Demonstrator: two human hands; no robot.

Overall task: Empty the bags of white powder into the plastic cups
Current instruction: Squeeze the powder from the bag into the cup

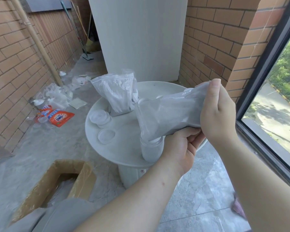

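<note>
Over the cup [151, 150], tilted powder bag [167, 116], right fingers [213, 96] pinching its raised end, left fingers [190, 133] gripping beneath.

A home balcony: brick walls [216, 39], a broom [89, 43] leaning far beyond the fingers [214, 88], a street-facing window [278, 104] just to their right.

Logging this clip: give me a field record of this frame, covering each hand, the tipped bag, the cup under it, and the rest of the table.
left hand: grips the underside of the clear plastic bag of white powder
right hand: grips the bag's raised end
bag: tilted, mouth down at the clear plastic cup
cup: upright on the round white table, powder showing through most of its wall
also on table: second powder bag, standing; clear round lids
floor: open cardboard box
</note>
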